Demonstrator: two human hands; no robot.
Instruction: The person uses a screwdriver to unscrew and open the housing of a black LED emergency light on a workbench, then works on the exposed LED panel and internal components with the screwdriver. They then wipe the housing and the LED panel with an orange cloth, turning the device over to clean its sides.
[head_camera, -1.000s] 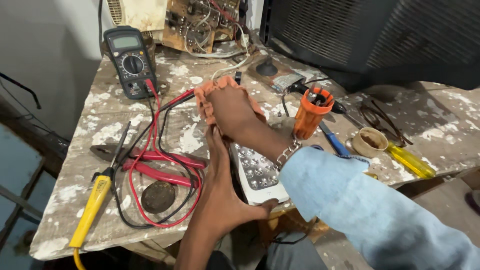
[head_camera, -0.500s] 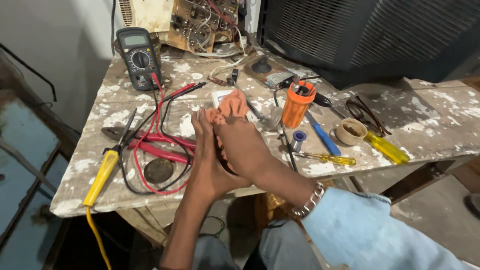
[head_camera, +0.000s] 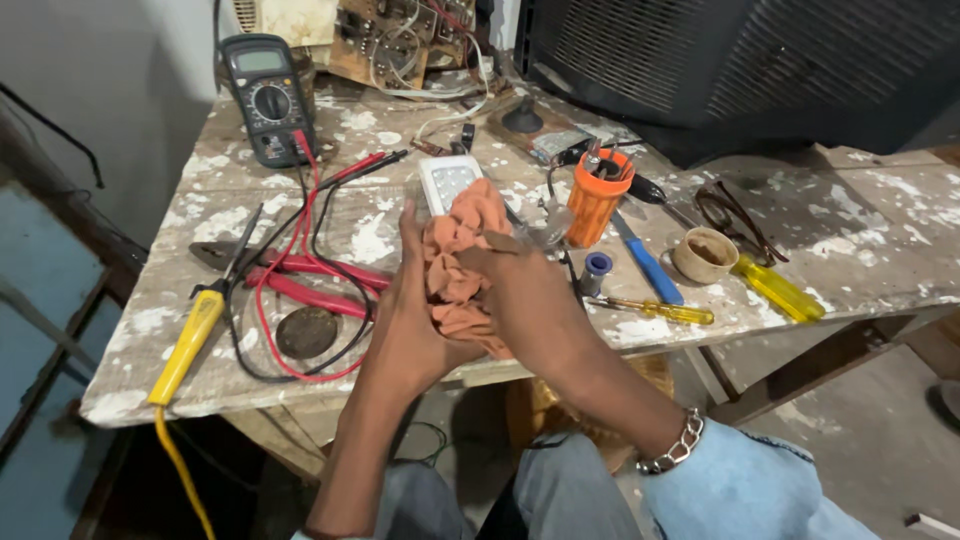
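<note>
Both hands have come back from the paint-flecked wooden surface (head_camera: 850, 230) toward the body. The left hand (head_camera: 415, 320) and right hand (head_camera: 520, 300) now bunch a crumpled orange cloth (head_camera: 455, 260) between them, each grip closed on its folds. A small white rectangular device (head_camera: 445, 180) lies uncovered at twelve o'clock of the cloth, touching it. At two o'clock stands an orange plastic tool holder (head_camera: 592, 205); at ten o'clock, a dark multimeter (head_camera: 265, 95).

Multimeter (head_camera: 264, 95), pliers (head_camera: 290, 280), orange cup (head_camera: 592, 205)
</note>
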